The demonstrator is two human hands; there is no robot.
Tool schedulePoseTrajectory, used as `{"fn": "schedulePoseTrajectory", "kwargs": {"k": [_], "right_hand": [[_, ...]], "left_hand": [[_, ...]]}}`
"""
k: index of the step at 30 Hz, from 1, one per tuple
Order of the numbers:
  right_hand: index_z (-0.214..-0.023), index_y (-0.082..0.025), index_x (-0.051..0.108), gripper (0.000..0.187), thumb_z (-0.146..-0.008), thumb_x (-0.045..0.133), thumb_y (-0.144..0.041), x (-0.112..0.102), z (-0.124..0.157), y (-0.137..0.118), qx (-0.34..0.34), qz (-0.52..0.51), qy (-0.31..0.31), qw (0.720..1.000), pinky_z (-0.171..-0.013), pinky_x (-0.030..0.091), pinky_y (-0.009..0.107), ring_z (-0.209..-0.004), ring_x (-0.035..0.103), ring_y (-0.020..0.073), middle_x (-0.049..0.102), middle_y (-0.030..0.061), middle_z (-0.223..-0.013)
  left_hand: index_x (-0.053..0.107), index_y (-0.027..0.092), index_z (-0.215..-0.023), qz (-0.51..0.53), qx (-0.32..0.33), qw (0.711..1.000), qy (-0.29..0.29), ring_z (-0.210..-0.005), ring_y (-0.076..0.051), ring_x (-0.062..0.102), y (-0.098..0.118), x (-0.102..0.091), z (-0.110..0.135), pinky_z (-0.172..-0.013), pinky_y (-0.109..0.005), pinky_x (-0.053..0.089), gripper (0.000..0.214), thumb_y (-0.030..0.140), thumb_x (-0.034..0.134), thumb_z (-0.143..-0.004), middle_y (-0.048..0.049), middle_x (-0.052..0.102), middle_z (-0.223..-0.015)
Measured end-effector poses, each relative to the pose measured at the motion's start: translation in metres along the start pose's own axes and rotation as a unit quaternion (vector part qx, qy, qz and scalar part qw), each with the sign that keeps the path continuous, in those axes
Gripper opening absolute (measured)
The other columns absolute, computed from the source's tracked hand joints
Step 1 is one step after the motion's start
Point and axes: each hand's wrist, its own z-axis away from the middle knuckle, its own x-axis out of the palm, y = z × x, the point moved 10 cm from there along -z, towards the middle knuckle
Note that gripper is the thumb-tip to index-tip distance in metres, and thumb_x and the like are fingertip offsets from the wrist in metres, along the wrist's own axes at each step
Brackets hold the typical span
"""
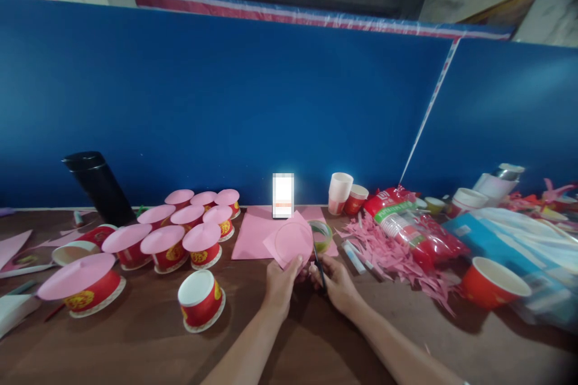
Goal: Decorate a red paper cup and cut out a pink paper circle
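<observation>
My left hand point(280, 280) is closed on the near edge of a pink paper sheet point(291, 242) with a circle drawn on it. My right hand point(334, 280) grips dark scissors point(318, 264), whose blades point up along the sheet's right edge. Just behind the sheet lies a roll of tape point(321, 234) on a stack of pink paper point(253, 234). An upside-down red paper cup point(200, 299) stands on the brown table point(149, 343) to the left of my left hand.
Several upside-down red cups topped with pink paper discs point(165, 240) crowd the left. A black flask point(102, 186) leans at the back left. Pink paper scraps point(383, 252), a bag of cups point(409, 225), stacked cups point(339, 191), a red bowl point(490, 283) and a glue stick point(353, 255) lie right.
</observation>
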Motion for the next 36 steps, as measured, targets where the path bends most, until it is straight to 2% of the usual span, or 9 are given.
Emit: {"fn": "schedulePoseTrajectory", "kwargs": {"k": [7,14,26,31,36], "right_hand": [[-0.098,-0.015,0.058,0.035,-0.072,0.063,-0.038,0.000,-0.001,0.004,0.002,-0.009,-0.001,1.000,-0.045,0.037,0.020,-0.048,0.044,0.0084,0.051,-0.0033,-0.059],[-0.097,-0.015,0.057,0.033,-0.073,0.063,-0.036,0.000,0.001,0.002,0.007,-0.019,-0.002,1.000,-0.043,0.034,0.019,-0.047,0.043,0.0077,0.050,-0.0039,-0.057],[-0.099,-0.014,0.057,0.033,-0.075,0.061,-0.036,-0.002,0.000,0.009,-0.005,-0.004,-0.007,1.000,-0.043,0.033,0.019,-0.046,0.042,0.0069,0.048,-0.0046,-0.056],[-0.098,-0.014,0.057,0.036,-0.072,0.064,-0.037,-0.001,0.000,0.003,0.008,-0.007,-0.002,1.000,-0.043,0.035,0.019,-0.046,0.043,0.0073,0.049,-0.0043,-0.056],[-0.096,-0.013,0.058,0.034,-0.072,0.064,-0.036,0.001,0.000,-0.005,-0.001,0.006,-0.010,1.000,-0.045,0.038,0.019,-0.051,0.046,0.0083,0.053,-0.0021,-0.061]], "left_hand": [[0.066,0.008,-0.072,-0.001,0.001,1.000,0.006,-0.046,-0.010,0.052,-0.001,-0.002,0.000,-0.045,-0.021,0.041,0.028,0.033,0.071,-0.061,-0.0035,0.062,-0.056],[0.066,0.007,-0.077,-0.002,0.020,1.000,-0.012,-0.048,-0.011,0.053,-0.001,-0.001,-0.001,-0.046,-0.021,0.041,0.029,0.034,0.068,-0.066,-0.0046,0.062,-0.058],[0.064,0.006,-0.078,-0.007,0.028,1.000,0.000,-0.048,-0.011,0.053,-0.002,-0.004,-0.003,-0.047,-0.023,0.043,0.034,0.039,0.065,-0.067,-0.0052,0.061,-0.057],[0.064,0.006,-0.076,-0.022,0.011,1.000,0.018,-0.049,-0.012,0.053,-0.003,-0.006,-0.004,-0.047,-0.023,0.043,0.033,0.037,0.067,-0.065,-0.0050,0.061,-0.057],[0.063,0.007,-0.069,-0.031,0.030,0.999,-0.004,-0.046,-0.010,0.050,0.003,-0.001,-0.001,-0.045,-0.021,0.040,0.029,0.036,0.066,-0.066,-0.0022,0.058,-0.053]]}}
